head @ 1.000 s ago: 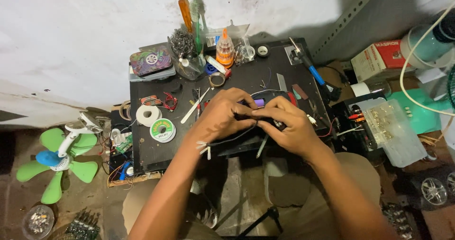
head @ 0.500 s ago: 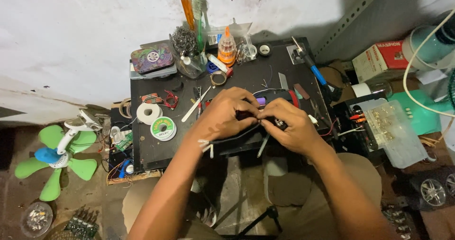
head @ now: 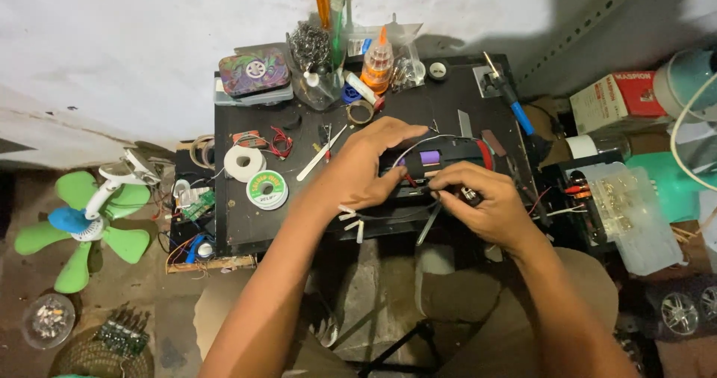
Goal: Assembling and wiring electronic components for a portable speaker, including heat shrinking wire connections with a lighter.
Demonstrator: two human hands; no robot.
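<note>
Black boxy device (head: 448, 156) (purple cell inside) under both hands (head: 366, 172).

On the worktop (head: 246, 228), the solder spool (head: 267, 189) lay left of both hands, the tape roll (head: 241, 163) just beside it; a fan (head: 82, 221) sat on the floor further left.

Matt black tabletop (head: 448, 98); glossy green plastic fan (head: 78, 225) (smooth blades); rough concrete wall (head: 112, 42)
</note>
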